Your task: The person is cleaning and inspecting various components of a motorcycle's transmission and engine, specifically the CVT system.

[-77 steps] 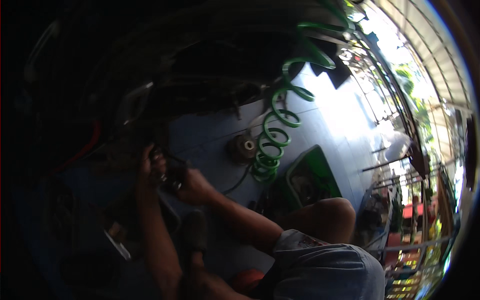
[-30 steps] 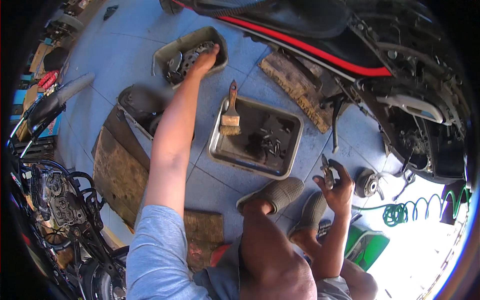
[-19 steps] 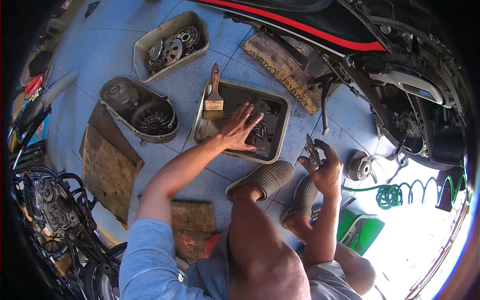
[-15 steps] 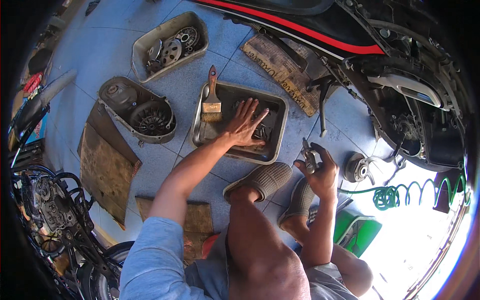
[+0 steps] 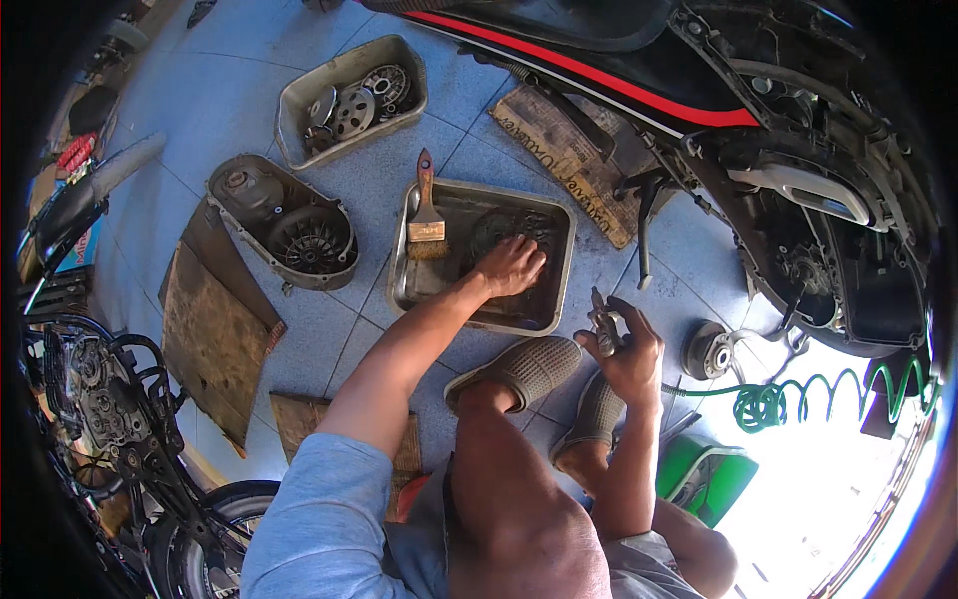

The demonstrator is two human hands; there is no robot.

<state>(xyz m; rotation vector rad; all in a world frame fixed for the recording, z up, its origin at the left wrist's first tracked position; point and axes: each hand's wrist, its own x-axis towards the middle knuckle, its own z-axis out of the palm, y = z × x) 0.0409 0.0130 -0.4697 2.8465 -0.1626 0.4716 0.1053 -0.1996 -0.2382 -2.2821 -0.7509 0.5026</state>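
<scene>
Left hand: fingers spread on dark round part in rectangular metal tray, 12 o'clock of feet. Right hand: gripping small metal tool. Risk: greasy part slipping.

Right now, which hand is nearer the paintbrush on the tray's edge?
Left. The left hand is down inside the metal tray, just right of the paintbrush. The right hand is outside the tray, holding a small metal tool.

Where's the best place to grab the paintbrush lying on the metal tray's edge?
Take the paintbrush by its reddish wooden handle, coming from above at the tray's far rim. The handle juts out past the rim, free, while the bristles point into the dirty tray.
</scene>
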